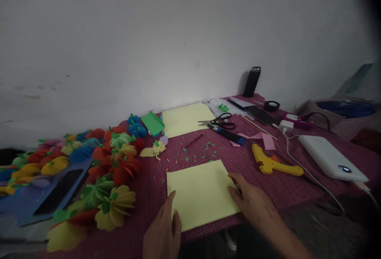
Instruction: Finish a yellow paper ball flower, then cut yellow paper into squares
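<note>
A pale yellow sheet of paper (202,195) lies at the table's front edge, between my two hands. My left hand (163,227) holds its left side, with the fingertips along the edge and the thumb by the lower left corner. On the opposite side, my right hand (253,201) has its thumb and fingers at the right edge. Whether there is one sheet or a thin stack cannot be made out. Just beyond the paper lie small green paper scraps (210,145) and a thin reddish pencil or stick (194,141).
Many colourful paper pumpkins (116,207) crowd the left. Behind are more yellow paper (187,118), a green paper piece (152,123), scissors (220,121) and a blue-black cutter (228,135). A yellow glue gun (272,164), white power bank (331,158) with cables, and black bottle (252,82) stand right.
</note>
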Action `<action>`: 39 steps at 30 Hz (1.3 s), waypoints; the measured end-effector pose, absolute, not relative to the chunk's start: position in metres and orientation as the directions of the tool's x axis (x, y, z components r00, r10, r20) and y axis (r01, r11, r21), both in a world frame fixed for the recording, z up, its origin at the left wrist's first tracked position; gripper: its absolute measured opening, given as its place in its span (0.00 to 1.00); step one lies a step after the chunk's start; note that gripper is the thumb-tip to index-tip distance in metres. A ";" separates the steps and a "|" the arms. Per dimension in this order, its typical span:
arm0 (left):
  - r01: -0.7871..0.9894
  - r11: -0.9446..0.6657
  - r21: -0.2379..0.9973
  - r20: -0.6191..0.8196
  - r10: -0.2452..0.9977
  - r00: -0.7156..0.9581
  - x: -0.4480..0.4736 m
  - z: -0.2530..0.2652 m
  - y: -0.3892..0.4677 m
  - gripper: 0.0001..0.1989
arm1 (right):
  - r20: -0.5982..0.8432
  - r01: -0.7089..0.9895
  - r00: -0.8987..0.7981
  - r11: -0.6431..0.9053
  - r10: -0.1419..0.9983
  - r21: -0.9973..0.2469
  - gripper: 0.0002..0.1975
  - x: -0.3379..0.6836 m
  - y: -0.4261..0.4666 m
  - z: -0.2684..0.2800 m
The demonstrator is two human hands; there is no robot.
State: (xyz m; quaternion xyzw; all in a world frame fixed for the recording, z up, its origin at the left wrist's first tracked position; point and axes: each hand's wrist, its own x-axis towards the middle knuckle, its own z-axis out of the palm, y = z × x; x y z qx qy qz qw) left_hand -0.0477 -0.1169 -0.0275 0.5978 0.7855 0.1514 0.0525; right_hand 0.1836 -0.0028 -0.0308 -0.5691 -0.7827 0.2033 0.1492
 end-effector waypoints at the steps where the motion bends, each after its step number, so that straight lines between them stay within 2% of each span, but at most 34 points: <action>1: 0.935 0.223 0.274 0.128 0.956 -0.266 -0.048 -0.028 -0.117 0.22 | 0.009 0.829 -0.307 0.272 0.952 -0.488 0.17 0.184 -0.002 -0.030; 6: 0.984 0.177 0.038 0.431 0.885 -0.176 -0.040 -0.032 -0.117 0.19 | 0.099 0.832 -0.302 0.313 0.948 -0.459 0.16 0.182 -0.003 -0.031; 8: 0.996 0.077 -0.048 0.503 0.863 -0.042 -0.029 -0.035 -0.118 0.22 | 0.128 0.831 -0.306 0.331 0.943 -0.447 0.15 0.182 -0.004 -0.031; 10: 0.990 -0.092 -0.109 0.483 0.866 0.133 -0.014 -0.039 -0.119 0.25 | 0.133 0.838 -0.313 0.339 0.940 -0.427 0.14 0.181 -0.005 -0.031; 12: 0.967 -0.229 -0.109 0.409 0.876 0.254 0.001 -0.043 -0.120 0.27 | 0.123 0.848 -0.325 0.347 0.938 -0.401 0.14 0.181 -0.005 -0.031; 14: 0.957 -0.282 -0.070 0.353 0.890 0.288 0.013 -0.046 -0.120 0.30 | 0.109 0.857 -0.340 0.356 0.934 -0.373 0.14 0.181 -0.004 -0.031; 17: 0.963 -0.270 -0.017 0.324 0.910 0.260 0.023 -0.049 -0.120 0.34 | 0.083 0.877 -0.337 0.345 0.938 -0.335 0.15 0.180 -0.003 -0.031; 21: 0.968 -0.252 0.020 0.319 0.919 0.232 0.023 -0.049 -0.121 0.34 | 0.067 0.886 -0.338 0.341 0.939 -0.313 0.14 0.180 -0.003 -0.030; 32: 0.969 -0.248 -0.003 0.313 0.920 0.237 0.022 -0.055 -0.126 0.34 | 0.103 0.883 -0.324 0.340 0.940 -0.322 0.14 0.181 -0.001 -0.034; 34: 0.969 -0.247 -0.022 0.320 0.916 0.241 0.021 -0.055 -0.126 0.34 | 0.143 0.875 -0.323 0.353 0.935 -0.332 0.14 0.184 -0.003 -0.031; 36: 0.968 -0.246 -0.053 0.336 0.908 0.249 0.021 -0.054 -0.126 0.33 | 0.253 0.852 -0.339 0.410 0.906 -0.326 0.14 0.185 -0.011 -0.026; 39: 0.964 -0.244 -0.102 0.373 0.889 0.264 0.021 -0.056 -0.125 0.31 | 0.441 0.736 -0.498 0.633 0.747 -0.240 0.15 0.182 -0.034 -0.025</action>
